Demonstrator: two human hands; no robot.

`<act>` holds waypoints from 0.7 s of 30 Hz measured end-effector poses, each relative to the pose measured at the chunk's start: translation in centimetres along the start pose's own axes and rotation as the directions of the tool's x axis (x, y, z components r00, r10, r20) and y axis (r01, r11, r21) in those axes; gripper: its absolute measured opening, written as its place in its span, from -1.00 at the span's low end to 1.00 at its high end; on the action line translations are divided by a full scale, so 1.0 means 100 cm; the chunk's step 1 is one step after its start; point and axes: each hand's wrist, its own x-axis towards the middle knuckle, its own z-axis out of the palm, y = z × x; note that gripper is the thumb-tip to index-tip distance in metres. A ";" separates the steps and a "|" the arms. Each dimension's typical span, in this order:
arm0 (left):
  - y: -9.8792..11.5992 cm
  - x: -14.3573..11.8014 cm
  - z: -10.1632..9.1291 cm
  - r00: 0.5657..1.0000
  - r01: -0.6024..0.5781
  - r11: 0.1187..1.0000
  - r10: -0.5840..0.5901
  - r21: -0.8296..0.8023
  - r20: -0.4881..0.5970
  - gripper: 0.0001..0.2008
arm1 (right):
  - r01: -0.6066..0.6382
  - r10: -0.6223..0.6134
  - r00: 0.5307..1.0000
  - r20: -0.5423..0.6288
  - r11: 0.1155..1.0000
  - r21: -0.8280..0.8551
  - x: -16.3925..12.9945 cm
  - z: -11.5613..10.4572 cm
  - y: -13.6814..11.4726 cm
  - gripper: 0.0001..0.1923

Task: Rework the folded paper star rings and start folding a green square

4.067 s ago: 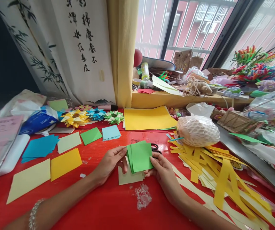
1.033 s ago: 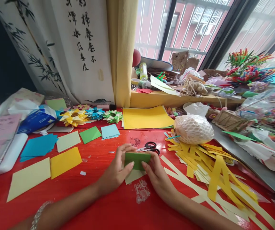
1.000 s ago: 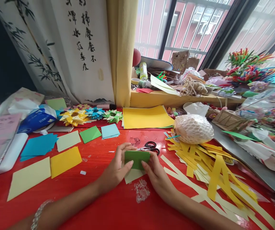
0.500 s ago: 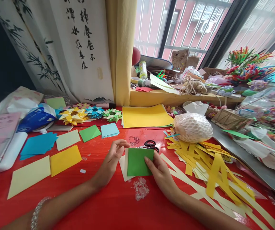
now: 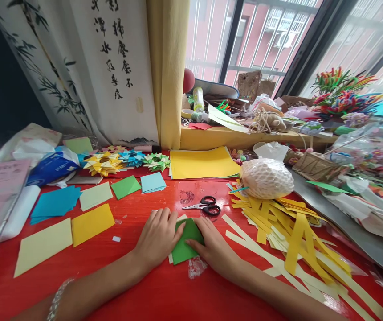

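Note:
A square of green paper point(image 5: 185, 246) lies tilted between my two hands, low at the red table, with pale cream paper showing along its left and upper edges. My left hand point(image 5: 160, 234) grips its left side, thumb on top and fingers curled over the edge. On the opposite side, my right hand point(image 5: 213, 245) holds it with the thumb across the green face. Black-handled scissors point(image 5: 208, 206) rest just beyond the hands, their blades pointing left. Part of the cream paper is hidden under the left fingers.
Paper piles in blue point(image 5: 55, 204), yellow point(image 5: 93, 224), cream and green lie at left. Folded paper stars point(image 5: 103, 163) and a yellow sheet stack point(image 5: 205, 162) sit behind. At right are yellow and cream strips point(image 5: 295, 243) and a net-wrapped round object point(image 5: 267, 178).
My left hand has come down onto the paper from beside it. The green paper has moved nearer to me and turned, and the scissors are now fully uncovered.

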 end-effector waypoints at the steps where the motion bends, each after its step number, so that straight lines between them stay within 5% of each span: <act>1: 0.000 0.000 -0.001 1.000 0.004 1.000 -0.004 0.000 0.010 -0.69 | 0.007 -0.007 1.000 -0.002 1.000 -0.006 0.000 0.001 0.001 -0.70; 6: 0.000 0.001 0.000 1.000 -0.004 1.000 0.004 -0.015 0.005 -0.65 | 0.009 -0.008 0.999 -0.052 1.000 0.017 -0.002 0.007 0.008 -0.60; 10: -0.001 0.000 -0.002 1.000 0.022 0.958 -0.020 -0.287 0.010 -0.70 | -0.067 0.073 0.997 -0.031 0.983 0.170 -0.003 0.005 0.007 -0.39; 13: -0.004 -0.003 -0.004 0.997 0.054 0.786 -0.074 -0.616 -0.007 -0.81 | -0.056 0.063 0.998 -0.006 0.926 0.373 -0.003 0.001 0.005 -0.66; 16: -0.006 -0.004 -0.006 0.986 0.016 0.558 -0.146 -0.830 -0.079 -0.74 | 0.040 0.068 0.979 -0.194 0.864 0.502 -0.002 -0.001 0.005 -0.95; 18: -0.007 -0.003 -0.007 0.988 0.001 0.442 -0.141 -0.897 -0.068 -0.62 | 0.052 0.097 0.960 -0.261 0.858 0.510 -0.002 0.000 0.006 -0.94; 21: -0.007 0.001 -0.007 0.999 0.039 0.318 -0.025 -0.947 0.033 -0.58 | 0.003 0.095 0.979 -0.179 0.875 0.484 -0.002 0.000 0.006 -0.87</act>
